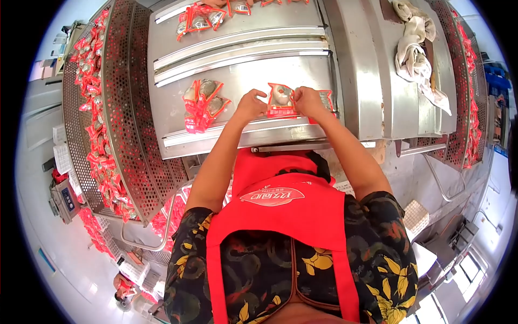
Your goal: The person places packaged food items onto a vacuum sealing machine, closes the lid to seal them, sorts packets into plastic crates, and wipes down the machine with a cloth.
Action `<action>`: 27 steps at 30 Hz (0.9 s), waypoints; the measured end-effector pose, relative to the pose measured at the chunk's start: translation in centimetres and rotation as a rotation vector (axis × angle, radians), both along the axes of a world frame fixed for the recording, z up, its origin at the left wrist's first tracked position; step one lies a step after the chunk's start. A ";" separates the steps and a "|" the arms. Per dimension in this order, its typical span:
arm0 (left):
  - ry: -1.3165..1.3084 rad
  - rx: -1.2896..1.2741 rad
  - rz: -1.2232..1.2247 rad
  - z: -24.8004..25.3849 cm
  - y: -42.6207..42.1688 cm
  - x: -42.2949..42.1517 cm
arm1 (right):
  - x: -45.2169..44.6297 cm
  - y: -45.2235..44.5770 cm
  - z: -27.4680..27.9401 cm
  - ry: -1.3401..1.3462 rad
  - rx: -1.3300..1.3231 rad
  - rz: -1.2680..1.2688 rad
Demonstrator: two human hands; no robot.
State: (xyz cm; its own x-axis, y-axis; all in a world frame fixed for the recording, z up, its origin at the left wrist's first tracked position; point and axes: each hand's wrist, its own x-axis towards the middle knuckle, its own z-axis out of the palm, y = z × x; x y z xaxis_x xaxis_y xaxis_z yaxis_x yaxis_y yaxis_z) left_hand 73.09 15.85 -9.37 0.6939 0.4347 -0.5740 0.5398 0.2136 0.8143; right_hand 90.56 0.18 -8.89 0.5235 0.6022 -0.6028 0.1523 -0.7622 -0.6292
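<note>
Here's the red-and-clear packet, on the steel table between curled left hand and bunched right hand, grips unclear! Probably light, slick film, fragile round contents: pinch the flat edges.

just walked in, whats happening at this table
Someone in a red apron is at a metal table. Their right hand is at the right edge of a red-trimmed packet; the left hand is by its left edge, contact unclear. A pile of similar packets lies to the left.
</note>
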 end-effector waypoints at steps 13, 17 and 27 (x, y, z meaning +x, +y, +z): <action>-0.074 0.310 -0.111 1.0 -2.6 -1.0 | -4.8 -5.4 4.6 -0.620 0.430 0.587; -0.035 0.592 -0.010 6.4 -2.8 -4.6 | -4.4 -5.6 7.7 -0.456 0.278 0.583; 0.111 0.305 0.094 5.7 -0.7 -13.5 | -11.3 9.1 4.0 0.933 0.147 -0.214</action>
State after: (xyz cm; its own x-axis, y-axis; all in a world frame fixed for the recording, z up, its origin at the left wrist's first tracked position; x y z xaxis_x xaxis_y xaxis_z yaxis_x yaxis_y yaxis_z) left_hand 59.56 15.17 -3.71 0.5831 0.6572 -0.4776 0.6185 0.0221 0.7855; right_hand 79.26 9.24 -4.90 -0.0204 0.6521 -0.7579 -0.5896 -0.6200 -0.5176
